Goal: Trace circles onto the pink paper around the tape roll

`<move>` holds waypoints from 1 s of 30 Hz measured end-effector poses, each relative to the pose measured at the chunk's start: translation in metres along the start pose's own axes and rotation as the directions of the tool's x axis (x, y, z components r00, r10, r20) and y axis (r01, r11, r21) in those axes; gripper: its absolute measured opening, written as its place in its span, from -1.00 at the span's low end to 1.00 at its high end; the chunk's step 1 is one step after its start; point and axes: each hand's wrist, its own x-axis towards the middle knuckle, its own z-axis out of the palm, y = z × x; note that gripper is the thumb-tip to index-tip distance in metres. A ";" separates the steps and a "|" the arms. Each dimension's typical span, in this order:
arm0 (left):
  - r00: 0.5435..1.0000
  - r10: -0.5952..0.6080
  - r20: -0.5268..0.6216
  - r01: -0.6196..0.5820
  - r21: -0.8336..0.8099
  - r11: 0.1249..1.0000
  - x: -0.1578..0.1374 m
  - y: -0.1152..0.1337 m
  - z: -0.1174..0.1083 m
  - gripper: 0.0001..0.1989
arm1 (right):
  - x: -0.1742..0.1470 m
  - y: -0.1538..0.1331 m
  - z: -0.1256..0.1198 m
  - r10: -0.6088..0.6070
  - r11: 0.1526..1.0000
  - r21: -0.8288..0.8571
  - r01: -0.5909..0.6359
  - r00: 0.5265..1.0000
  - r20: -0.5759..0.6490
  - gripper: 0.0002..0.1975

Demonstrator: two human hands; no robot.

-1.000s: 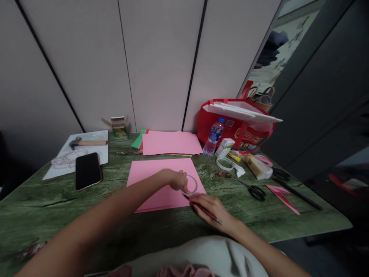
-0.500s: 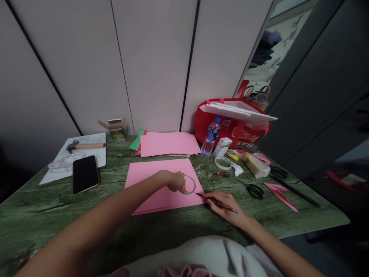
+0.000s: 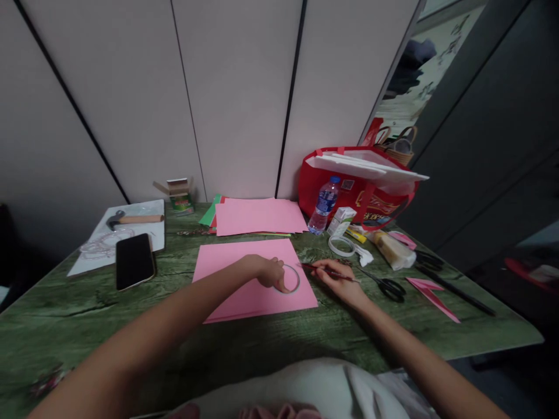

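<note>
My left hand (image 3: 271,272) presses a thin, pale ring (image 3: 299,280) flat on a sheet of pink paper (image 3: 236,299), its fingers at the ring's left side and the thumb at the lower rim. Part of the ring is hidden behind the fingers. My right hand (image 3: 339,280) grips a dark reddish pencil (image 3: 351,279). The pencil points left, its tip by the ring's upper right, near the paper's right edge. The wrist of that hand is over the green table (image 3: 174,349). Beyond it lie black-handled scissors (image 3: 391,288).
Behind stand a pile of coloured paper (image 3: 262,216), a water bottle (image 3: 324,206), a small carton (image 3: 341,221) and a red bag (image 3: 308,183). A tape roll (image 3: 342,246) and folded pink strips (image 3: 434,297) lie right. Left are a phone (image 3: 134,262) and a hammer (image 3: 140,219).
My right hand has moved away from me with the pencil, its tip going from the ring's lower right to its upper right. My left hand stays on the ring. The whole view has shifted slightly.
</note>
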 end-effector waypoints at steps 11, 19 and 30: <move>0.996 -0.087 0.006 0.087 -0.095 0.992 0.008 -0.007 -0.008 -0.45 | -0.026 -0.057 0.025 -0.536 0.741 -0.327 0.587 0.810 0.239 -0.84; 0.994 -0.103 -0.024 0.099 -0.141 0.985 0.010 -0.011 -0.006 -0.32 | -0.026 -0.062 0.053 -0.691 0.500 -0.448 0.741 0.654 0.309 -0.80; 0.997 -0.068 0.043 0.071 -0.086 0.994 0.014 -0.008 -0.007 -0.46 | -0.018 -0.069 0.089 -0.462 0.411 -0.594 0.692 0.719 0.519 -0.77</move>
